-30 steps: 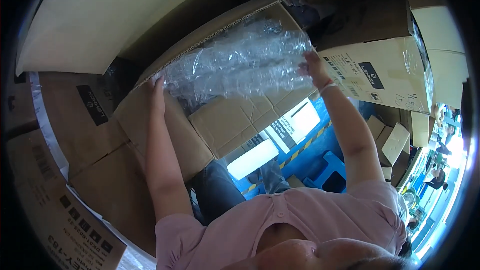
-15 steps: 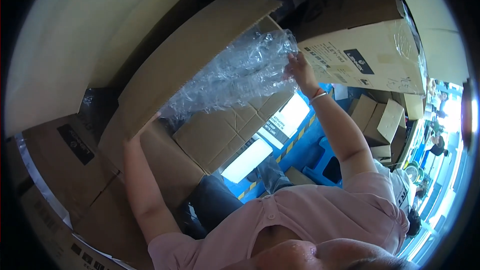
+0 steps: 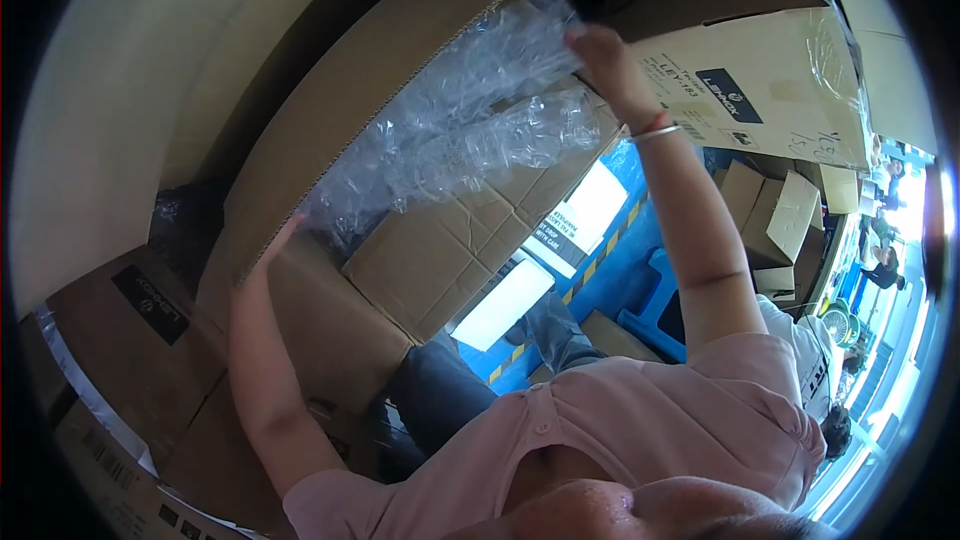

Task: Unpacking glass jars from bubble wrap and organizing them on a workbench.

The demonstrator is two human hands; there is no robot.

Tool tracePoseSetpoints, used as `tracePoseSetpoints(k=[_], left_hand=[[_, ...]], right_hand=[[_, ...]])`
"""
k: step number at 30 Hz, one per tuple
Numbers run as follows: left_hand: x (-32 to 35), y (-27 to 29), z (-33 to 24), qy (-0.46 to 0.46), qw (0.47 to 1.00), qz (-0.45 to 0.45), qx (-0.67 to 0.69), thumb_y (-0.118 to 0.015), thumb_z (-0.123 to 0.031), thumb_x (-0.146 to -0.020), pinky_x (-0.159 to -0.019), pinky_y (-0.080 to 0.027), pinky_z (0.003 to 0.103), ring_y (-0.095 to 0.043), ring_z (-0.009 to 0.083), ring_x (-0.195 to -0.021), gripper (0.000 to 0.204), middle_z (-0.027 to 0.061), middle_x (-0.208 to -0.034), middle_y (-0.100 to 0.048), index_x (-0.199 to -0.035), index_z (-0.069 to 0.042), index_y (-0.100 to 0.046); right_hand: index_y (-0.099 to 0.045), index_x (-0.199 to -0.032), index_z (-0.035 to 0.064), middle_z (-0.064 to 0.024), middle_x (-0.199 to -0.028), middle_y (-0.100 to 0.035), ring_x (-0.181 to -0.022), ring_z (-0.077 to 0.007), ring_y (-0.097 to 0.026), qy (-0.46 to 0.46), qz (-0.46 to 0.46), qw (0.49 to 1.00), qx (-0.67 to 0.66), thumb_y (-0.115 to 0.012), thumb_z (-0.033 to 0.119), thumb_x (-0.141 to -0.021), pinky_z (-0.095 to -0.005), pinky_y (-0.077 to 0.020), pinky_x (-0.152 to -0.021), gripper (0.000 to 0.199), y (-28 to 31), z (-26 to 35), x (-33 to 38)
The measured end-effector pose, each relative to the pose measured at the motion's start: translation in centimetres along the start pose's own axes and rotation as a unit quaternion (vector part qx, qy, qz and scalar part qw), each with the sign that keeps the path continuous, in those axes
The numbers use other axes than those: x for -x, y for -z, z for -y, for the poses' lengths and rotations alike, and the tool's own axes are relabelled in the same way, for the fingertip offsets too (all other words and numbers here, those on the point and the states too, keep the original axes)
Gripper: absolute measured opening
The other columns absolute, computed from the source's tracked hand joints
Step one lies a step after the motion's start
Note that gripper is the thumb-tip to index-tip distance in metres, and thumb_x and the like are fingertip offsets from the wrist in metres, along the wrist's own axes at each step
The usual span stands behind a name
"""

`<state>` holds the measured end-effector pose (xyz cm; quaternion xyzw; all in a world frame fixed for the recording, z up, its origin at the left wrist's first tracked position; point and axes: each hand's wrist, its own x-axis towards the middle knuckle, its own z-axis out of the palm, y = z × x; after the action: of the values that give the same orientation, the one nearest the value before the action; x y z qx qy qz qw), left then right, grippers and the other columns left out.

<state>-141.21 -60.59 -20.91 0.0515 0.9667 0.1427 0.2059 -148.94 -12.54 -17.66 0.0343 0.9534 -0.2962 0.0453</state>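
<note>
My left hand (image 3: 270, 255) is at the left end of the open carton (image 3: 440, 260), fingers mostly hidden, can't tell if gripping. Clear plastic wrap (image 3: 470, 130) sits in the carton's mouth; my right hand (image 3: 614, 65) touches it at the carton's right end, fingers bent, blurry, grip unclear. Taped box (image 3: 790, 100) right of the carton.

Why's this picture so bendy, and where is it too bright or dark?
In the head view, fisheye distortion bends straight edges near the rim; there too, glare whitens the far right, clear plastic packaging glints, and shadow lies behind the cardboard flap.
</note>
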Motion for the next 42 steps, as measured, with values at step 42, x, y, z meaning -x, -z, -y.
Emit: tracePoseSetpoints(k=[42], left_hand=[[2.0,-8.3,-6.3,-0.049,0.994,-0.024,0.093,-0.068,-0.039,-0.078,-0.105,-0.030,0.045,-0.038,0.0361,-0.127,0.079,0.0223,-0.139,-0.038,-0.138,-0.003,-0.032]], right_hand=[[-0.049,-0.128,0.0057,-0.0146,-0.135,-0.046,-0.121,-0.0277,-0.046,0.386,0.308,0.865,-0.088,-0.047,0.025,-0.093,-0.0400,-0.0347,-0.103,0.040,-24.9,20.8,2.6]])
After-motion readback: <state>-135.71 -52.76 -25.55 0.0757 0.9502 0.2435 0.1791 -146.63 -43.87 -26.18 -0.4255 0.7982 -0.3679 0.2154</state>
